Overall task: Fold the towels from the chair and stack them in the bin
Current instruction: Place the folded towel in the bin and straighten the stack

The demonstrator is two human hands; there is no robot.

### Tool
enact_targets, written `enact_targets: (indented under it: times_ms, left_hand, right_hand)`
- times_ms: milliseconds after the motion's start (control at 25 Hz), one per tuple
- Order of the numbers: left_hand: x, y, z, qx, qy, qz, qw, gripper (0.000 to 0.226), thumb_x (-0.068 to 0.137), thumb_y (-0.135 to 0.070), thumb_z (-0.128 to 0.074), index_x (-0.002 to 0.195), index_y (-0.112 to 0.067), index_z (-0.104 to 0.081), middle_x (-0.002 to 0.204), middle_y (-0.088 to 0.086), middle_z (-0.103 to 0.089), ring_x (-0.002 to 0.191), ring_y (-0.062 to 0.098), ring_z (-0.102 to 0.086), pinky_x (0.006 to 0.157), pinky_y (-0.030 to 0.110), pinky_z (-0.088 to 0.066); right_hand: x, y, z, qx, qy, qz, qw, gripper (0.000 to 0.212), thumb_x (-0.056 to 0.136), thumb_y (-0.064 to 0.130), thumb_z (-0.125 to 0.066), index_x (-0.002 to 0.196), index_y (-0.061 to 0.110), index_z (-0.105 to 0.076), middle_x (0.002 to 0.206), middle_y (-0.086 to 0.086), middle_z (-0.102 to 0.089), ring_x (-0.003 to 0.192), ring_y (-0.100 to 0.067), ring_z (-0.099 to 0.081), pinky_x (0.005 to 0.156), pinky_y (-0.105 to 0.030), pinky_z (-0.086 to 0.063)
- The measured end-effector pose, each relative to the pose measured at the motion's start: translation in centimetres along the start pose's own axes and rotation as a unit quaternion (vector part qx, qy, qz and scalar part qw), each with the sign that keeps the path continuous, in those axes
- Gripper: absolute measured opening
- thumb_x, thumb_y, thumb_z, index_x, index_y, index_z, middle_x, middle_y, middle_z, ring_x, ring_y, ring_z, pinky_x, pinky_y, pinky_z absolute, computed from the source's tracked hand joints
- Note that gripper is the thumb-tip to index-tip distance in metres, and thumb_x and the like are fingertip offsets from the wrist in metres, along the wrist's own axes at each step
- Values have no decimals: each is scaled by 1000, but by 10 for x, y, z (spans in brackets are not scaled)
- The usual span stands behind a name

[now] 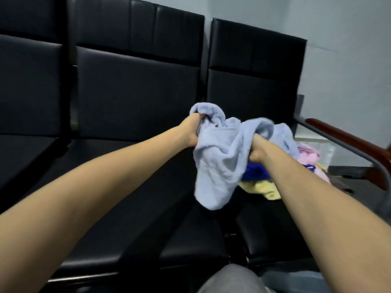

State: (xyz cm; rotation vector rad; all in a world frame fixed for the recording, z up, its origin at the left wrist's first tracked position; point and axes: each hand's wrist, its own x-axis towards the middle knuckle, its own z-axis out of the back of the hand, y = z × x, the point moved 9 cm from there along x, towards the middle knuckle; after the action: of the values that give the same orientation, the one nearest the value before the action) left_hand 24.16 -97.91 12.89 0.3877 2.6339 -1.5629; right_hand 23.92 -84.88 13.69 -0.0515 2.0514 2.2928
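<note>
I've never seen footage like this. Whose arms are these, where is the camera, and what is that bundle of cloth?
There is no machine here. These are a person's two bare arms, filmed by a single wide-angle camera worn on the head, looking forward and down. The left hand and the right hand both grip a crumpled light blue towel, held up over a row of black chairs. More towels lie in a pile on the right-hand seat: a dark blue towel, a yellow towel and a pink towel. The one being held is not folded yet.
</note>
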Motion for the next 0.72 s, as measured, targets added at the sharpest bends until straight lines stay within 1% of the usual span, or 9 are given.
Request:
enact_targets:
  times_ms: [120, 200, 240, 320, 360, 440, 520, 640, 720]
  left_hand:
    - [-6, -53, 90, -35, -164, -104, 980, 19, 92, -13, -47, 77, -11, -58, 79, 4, -62, 75, 18, -62, 62, 26, -52]
    - [-31, -92, 141, 129, -252, -215, 935, 17, 86, -4, -50, 77, -17, -55, 81, 0, -58, 83, 19, -60, 76, 29, -50]
    - [-37, -102, 157, 265, -266, -219, 901, 13, 83, 0, -53, 82, -13, -53, 87, 0, -56, 89, 21, -58, 87, 33, -46]
    - [-35, -82, 216, 459, -307, -71, 831, 47, 82, -9, -63, 122, -1, -41, 122, 11, -47, 114, 29, -49, 104, 40, -35]
    - [-38, -67, 253, 516, -340, 4, 786, 62, 83, -16, -65, 135, -5, -33, 134, 16, -39, 123, 33, -42, 104, 42, -36]
    - [-51, -45, 291, 562, -339, -16, 754, 40, 86, -23, -58, 122, -9, -48, 127, 15, -50, 117, 33, -50, 93, 37, -42]
    - [-53, -5, 291, 602, -228, -72, 762, 37, 85, -42, -52, 102, -10, -59, 104, 7, -60, 101, 27, -59, 77, 32, -40]
    - [-63, 24, 273, 737, -176, -180, 627, 62, 71, -61, -32, 101, -17, -64, 102, -1, -59, 98, 22, -56, 75, 30, -25]
    - [-73, 7, 265, 716, -232, -258, 605, 50, 78, -52, -33, 95, -17, -66, 103, 0, -61, 101, 21, -54, 79, 31, -25]
  right_hand:
    - [-1, 23, -66, -390, -45, 145, 908, 32, 79, 13, -48, 110, 22, -55, 80, -1, -48, 67, -28, -62, 64, -46, -45]
    - [-8, 15, -144, -378, 21, 108, 919, 20, 89, 18, -48, 101, 10, -62, 73, -9, -50, 83, -34, -63, 75, -46, -47]
    - [-15, 11, -158, -352, -36, 60, 933, 26, 96, 21, -41, 95, 6, -63, 73, -11, -51, 83, -34, -64, 73, -41, -49]
    - [10, -35, -180, -149, -17, -40, 988, 28, 98, 14, -35, 82, 10, -58, 74, -5, -50, 66, -18, -60, 57, -28, -44]
    - [19, -73, -179, -39, 1, -126, 991, 24, 97, 9, -37, 79, 7, -53, 73, -4, -45, 61, -16, -51, 53, -26, -39]
    - [27, -117, -158, -37, -74, -170, 982, 19, 94, 4, -41, 95, -6, -57, 71, -6, -44, 64, -24, -47, 50, -26, -32]
    - [19, -126, -157, -108, -145, -52, 982, 24, 90, 1, -41, 104, 0, -61, 83, -7, -55, 81, -25, -52, 59, -27, -34]
    - [-14, -120, -211, -177, 32, 117, 977, 22, 84, 6, -46, 99, 18, -58, 97, -2, -57, 92, -22, -53, 74, -29, -40]
    - [-29, -129, -243, -371, 179, 162, 896, 51, 81, 27, -54, 131, 26, -44, 128, -2, -45, 116, -23, -45, 96, -34, -35]
